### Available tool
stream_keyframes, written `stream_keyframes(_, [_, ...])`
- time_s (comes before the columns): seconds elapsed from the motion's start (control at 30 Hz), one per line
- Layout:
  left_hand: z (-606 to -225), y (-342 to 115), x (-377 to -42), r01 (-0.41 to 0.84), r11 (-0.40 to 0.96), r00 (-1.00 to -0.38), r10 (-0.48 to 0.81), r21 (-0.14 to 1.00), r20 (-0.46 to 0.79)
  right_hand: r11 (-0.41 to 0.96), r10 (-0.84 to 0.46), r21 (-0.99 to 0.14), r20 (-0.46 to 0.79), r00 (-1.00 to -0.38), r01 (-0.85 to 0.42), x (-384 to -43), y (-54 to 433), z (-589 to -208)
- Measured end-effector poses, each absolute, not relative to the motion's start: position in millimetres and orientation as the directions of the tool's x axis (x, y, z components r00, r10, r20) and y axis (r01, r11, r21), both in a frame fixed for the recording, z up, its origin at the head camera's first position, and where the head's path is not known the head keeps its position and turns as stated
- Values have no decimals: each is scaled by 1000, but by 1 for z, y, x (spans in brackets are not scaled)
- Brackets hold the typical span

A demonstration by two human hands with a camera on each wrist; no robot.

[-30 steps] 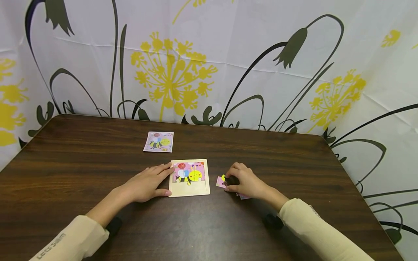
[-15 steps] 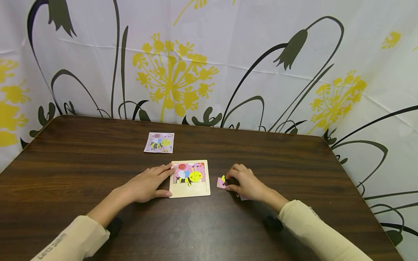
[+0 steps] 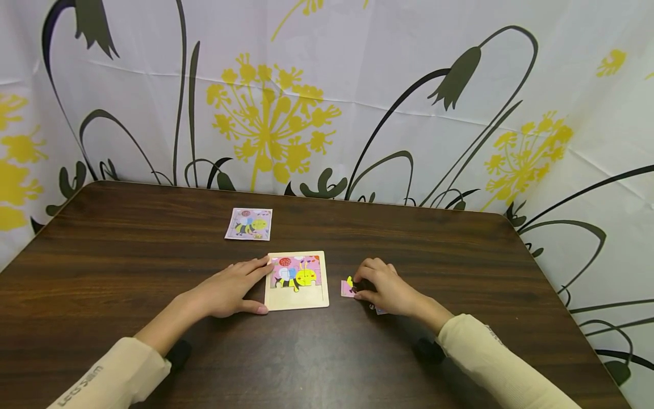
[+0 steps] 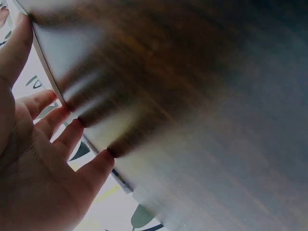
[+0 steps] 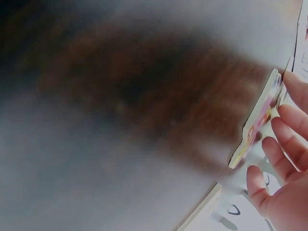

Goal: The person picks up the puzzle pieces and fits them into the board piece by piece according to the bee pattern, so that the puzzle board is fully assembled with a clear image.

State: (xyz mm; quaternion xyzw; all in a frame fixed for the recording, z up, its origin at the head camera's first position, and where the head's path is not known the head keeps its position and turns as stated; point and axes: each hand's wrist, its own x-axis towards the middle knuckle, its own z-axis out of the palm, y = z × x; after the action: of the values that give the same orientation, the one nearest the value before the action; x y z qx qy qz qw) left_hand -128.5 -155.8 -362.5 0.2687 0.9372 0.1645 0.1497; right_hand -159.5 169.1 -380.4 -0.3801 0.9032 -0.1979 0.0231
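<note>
A square wooden puzzle tray [image 3: 298,301] lies on the table, its upper part filled with pieces showing a yellow bee on pink. My left hand [image 3: 227,288] rests at the tray's left side, fingers reaching its upper left and thumb at its lower left corner. To the right of the tray, my right hand [image 3: 385,287] pinches a pink puzzle piece [image 3: 347,288] with yellow on it, low over the table. Part of that piece is hidden by the fingers. Another puzzle piece [image 3: 380,311] shows from beneath the palm. In the right wrist view a puzzle piece [image 5: 255,122] appears edge-on beside the fingertips.
A printed picture card [image 3: 248,224] of the same bee lies behind the tray to the left. The dark wooden table [image 3: 306,363] ends at a white curtain [image 3: 357,113] with flower prints. Light sleeves [image 3: 114,372] cover both forearms.
The pink piece at my right fingertips has turned slightly, so its edges look straighter to the tray. My left hand and the tray stay nearly where they were.
</note>
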Motion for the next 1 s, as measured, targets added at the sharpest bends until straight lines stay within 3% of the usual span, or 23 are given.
stream_keyframes(0.7, [-364, -156, -128, 455, 803, -814, 550, 385, -184, 563, -729, -456, 119, -674, -689, -167, 149, -363])
stream_keyframes(1.0, [-363, -156, -128, 456, 803, -813, 551, 384, -186, 556, -765, -457, 44, -642, -694, -169, 120, -368])
